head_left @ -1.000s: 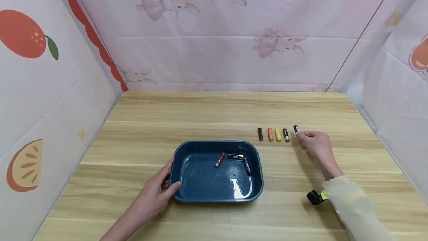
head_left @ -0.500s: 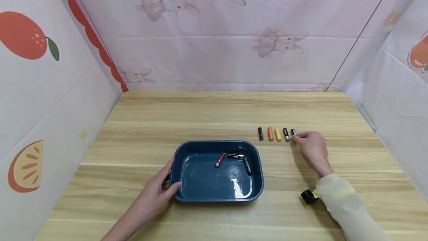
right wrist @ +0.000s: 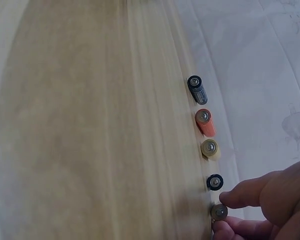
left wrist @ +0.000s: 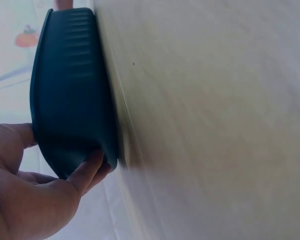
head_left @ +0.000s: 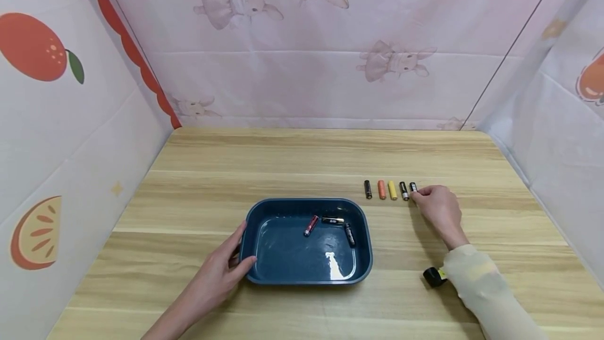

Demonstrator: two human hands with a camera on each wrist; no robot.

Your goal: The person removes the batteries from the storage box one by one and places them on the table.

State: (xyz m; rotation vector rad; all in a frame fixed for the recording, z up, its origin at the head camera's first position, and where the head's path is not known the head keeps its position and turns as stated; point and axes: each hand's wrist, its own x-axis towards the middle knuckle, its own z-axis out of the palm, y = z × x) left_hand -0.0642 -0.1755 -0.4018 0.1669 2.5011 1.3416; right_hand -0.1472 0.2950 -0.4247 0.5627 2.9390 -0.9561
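Observation:
My left hand (head_left: pixel 214 277) grips the left end of a blue tray (head_left: pixel 306 282), thumb at the rim and fingers along its outer wall, as the left wrist view also shows. Inside lie a red battery (head_left: pixel 310 225) and two dark ones (head_left: pixel 332 220) (head_left: pixel 349 235). With thumb and fingertips, my right hand (head_left: pixel 441 211) pinches a black-and-white battery (head_left: pixel 413 187) at the right end of a row on the table. To its left lie another black-and-white battery (head_left: pixel 403 191), a yellow one (head_left: pixel 392 190), an orange one (head_left: pixel 381 189) and a black one (head_left: pixel 368 189).
A small black object (head_left: pixel 433 277) with a yellow-green part is at my right sleeve, above the wooden table (head_left: pixel 283 156). Printed cloths (head_left: pixel 283 77) stand behind the table and at both sides.
My right hand has moved slightly left with the pinched battery, which now lies closer to the row and nearly parallel to its neighbour. The left hand and tray have stayed in place.

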